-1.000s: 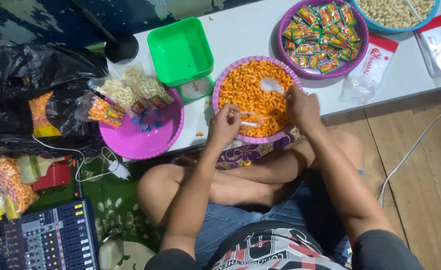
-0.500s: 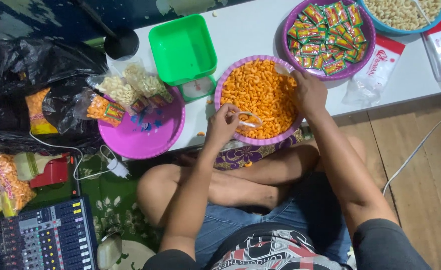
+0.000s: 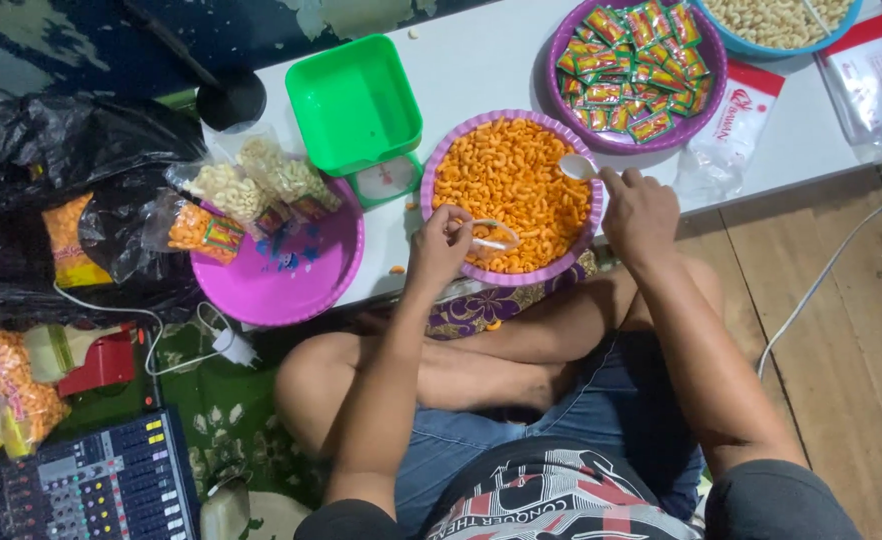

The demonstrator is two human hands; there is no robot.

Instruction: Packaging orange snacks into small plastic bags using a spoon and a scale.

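While the right hand (image 3: 644, 212) pinches the handle of a white plastic spoon (image 3: 578, 167), its grip pressed together on it, the spoon's bowl sits over the right rim of the purple basin (image 3: 439, 165). Left hand (image 3: 439, 245) grip pinched on a small clear plastic bag (image 3: 491, 237), held at the basin's near edge; bag mostly see-through, contents hard to make out. Basin is round with a scalloped rim, heaped with orange curled snacks (image 3: 511, 190), standing on the white surface (image 3: 481, 70) just in front of the crossed legs. Green square tub (image 3: 354, 103) on a small scale to its left, pink basin (image 3: 291, 275) with filled snack bags beyond that. Second purple basin with green-red sachets (image 3: 633, 70) behind, touching nearly; blue bowl of pale snacks (image 3: 776, 20) cut off by the top edge. Audio mixer (image 3: 81, 485) bottom left, partly out of frame.
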